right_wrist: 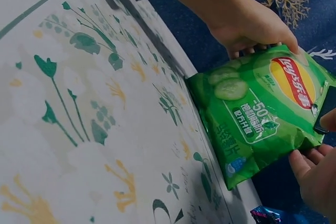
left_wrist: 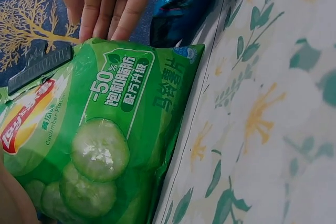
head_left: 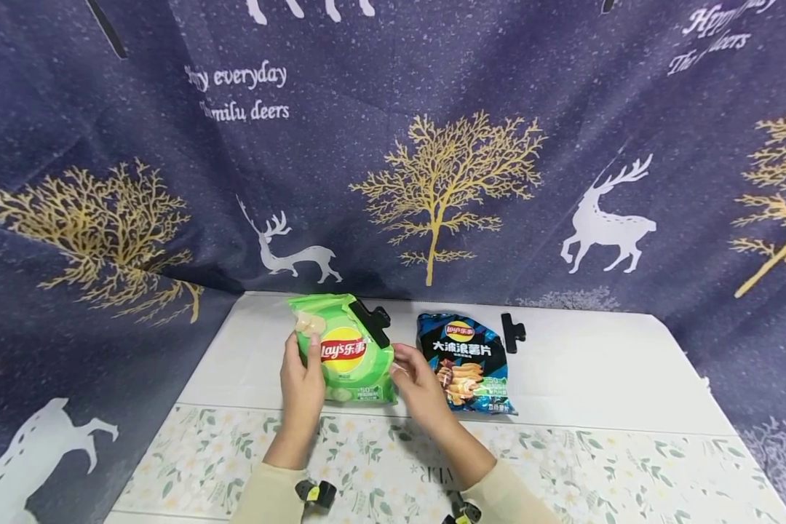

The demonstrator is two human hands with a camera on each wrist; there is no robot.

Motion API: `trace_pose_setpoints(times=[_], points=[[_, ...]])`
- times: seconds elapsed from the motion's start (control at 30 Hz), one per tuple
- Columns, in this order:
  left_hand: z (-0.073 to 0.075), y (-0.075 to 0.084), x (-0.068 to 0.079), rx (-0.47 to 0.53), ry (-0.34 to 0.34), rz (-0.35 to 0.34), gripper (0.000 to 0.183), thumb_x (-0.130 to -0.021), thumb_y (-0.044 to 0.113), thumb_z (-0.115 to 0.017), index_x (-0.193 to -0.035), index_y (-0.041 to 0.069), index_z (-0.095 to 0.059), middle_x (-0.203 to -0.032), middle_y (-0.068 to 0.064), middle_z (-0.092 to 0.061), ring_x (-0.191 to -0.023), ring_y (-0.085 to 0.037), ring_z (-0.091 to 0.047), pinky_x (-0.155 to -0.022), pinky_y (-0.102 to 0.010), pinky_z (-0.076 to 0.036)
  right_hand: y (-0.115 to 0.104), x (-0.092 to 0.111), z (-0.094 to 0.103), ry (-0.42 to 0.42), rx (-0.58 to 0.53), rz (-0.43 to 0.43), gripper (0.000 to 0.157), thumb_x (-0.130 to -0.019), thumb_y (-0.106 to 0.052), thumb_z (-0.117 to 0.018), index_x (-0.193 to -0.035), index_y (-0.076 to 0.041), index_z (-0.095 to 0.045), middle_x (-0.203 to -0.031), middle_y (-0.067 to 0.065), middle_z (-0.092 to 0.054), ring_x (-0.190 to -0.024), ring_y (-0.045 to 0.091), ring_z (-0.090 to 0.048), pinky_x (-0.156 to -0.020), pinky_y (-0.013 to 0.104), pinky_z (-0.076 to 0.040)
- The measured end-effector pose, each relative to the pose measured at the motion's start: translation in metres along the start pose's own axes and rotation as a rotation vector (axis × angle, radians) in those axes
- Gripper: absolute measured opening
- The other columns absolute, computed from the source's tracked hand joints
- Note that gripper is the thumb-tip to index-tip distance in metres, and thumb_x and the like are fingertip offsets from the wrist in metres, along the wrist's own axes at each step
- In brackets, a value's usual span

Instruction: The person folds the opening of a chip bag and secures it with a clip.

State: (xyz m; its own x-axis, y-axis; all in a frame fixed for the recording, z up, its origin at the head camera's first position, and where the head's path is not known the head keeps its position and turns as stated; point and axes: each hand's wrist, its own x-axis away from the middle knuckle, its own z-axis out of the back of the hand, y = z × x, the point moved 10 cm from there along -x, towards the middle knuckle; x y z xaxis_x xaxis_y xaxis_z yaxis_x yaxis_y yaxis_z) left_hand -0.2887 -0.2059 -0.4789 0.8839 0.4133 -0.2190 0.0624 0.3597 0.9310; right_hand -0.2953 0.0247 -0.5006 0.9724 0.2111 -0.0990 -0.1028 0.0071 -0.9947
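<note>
A green bag of Lay's potato chips (head_left: 344,371) stands tilted on the white tabletop. A black clip (head_left: 370,322) sits across its upper right corner. My left hand (head_left: 303,382) grips the bag's left side, thumb on the front and fingers behind. At the right edge, just below the clip, my right hand (head_left: 422,386) holds the bag, its fingertips partly hidden behind it in the left wrist view. The printed cucumber slices (left_wrist: 100,148) face me. To the right lies a black and blue bag of Lay's chips (head_left: 461,367), apart from both hands.
A second black clip (head_left: 514,333) lies beside the blue bag's upper right. A white tabletop (head_left: 589,364) borders a floral-print cloth (head_left: 596,466) in front. Behind hangs a dark blue curtain (head_left: 340,182) with trees and deer.
</note>
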Motion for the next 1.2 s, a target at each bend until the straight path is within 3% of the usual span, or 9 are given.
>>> trace_pose_setpoints(times=[0.2, 0.37, 0.73, 0.93, 1.2], points=[[-0.001, -0.001, 0.0, -0.01, -0.009, 0.003, 0.068, -0.105, 0.054, -0.043, -0.158, 0.013, -0.032, -0.155, -0.017, -0.044, -0.146, -0.034, -0.039, -0.124, -0.054, -0.025, 0.005, 0.0, 0.0, 0.009, -0.028, -0.031, 0.043, -0.103, -0.011, -0.054, -0.145, -0.002, -0.048, -0.145, 0.019, -0.053, -0.139, 0.033, -0.052, -0.112, 0.032, -0.046], [-0.002, -0.002, 0.0, -0.012, -0.031, 0.017, 0.069, -0.105, 0.054, -0.041, -0.16, 0.014, -0.028, -0.158, -0.017, -0.041, -0.148, -0.035, -0.037, -0.124, -0.055, -0.023, 0.009, 0.0, -0.003, -0.003, -0.066, -0.061, 0.047, -0.103, -0.008, -0.053, -0.148, 0.002, -0.045, -0.149, 0.021, -0.05, -0.141, 0.035, -0.049, -0.113, 0.03, -0.045], [-0.008, -0.003, -0.002, -0.048, -0.073, -0.004, 0.066, -0.106, 0.053, -0.039, -0.163, 0.023, -0.021, -0.165, -0.01, -0.033, -0.153, -0.032, -0.03, -0.126, -0.053, -0.02, 0.016, 0.0, -0.005, -0.031, -0.123, -0.098, 0.051, -0.102, -0.009, -0.055, -0.151, -0.001, -0.042, -0.153, 0.02, -0.046, -0.144, 0.035, -0.046, -0.115, 0.034, -0.043], [-0.01, -0.01, -0.005, -0.085, -0.106, 0.02, 0.07, -0.105, 0.056, -0.038, -0.164, 0.029, -0.011, -0.168, -0.008, -0.025, -0.155, -0.033, -0.025, -0.126, -0.055, -0.018, 0.017, 0.0, -0.007, -0.042, -0.152, -0.094, 0.056, -0.101, -0.01, -0.055, -0.153, 0.001, -0.038, -0.156, 0.022, -0.042, -0.145, 0.037, -0.043, -0.116, 0.038, -0.042], [-0.015, -0.018, -0.008, -0.107, -0.148, 0.045, 0.073, -0.105, 0.057, -0.035, -0.164, 0.027, -0.005, -0.169, -0.012, -0.02, -0.156, -0.036, -0.02, -0.126, -0.057, -0.015, 0.021, 0.0, -0.007, -0.048, -0.141, -0.097, 0.055, -0.1, -0.007, -0.054, -0.153, -0.002, -0.039, -0.156, 0.02, -0.042, -0.147, 0.036, -0.04, -0.117, 0.04, -0.04]])
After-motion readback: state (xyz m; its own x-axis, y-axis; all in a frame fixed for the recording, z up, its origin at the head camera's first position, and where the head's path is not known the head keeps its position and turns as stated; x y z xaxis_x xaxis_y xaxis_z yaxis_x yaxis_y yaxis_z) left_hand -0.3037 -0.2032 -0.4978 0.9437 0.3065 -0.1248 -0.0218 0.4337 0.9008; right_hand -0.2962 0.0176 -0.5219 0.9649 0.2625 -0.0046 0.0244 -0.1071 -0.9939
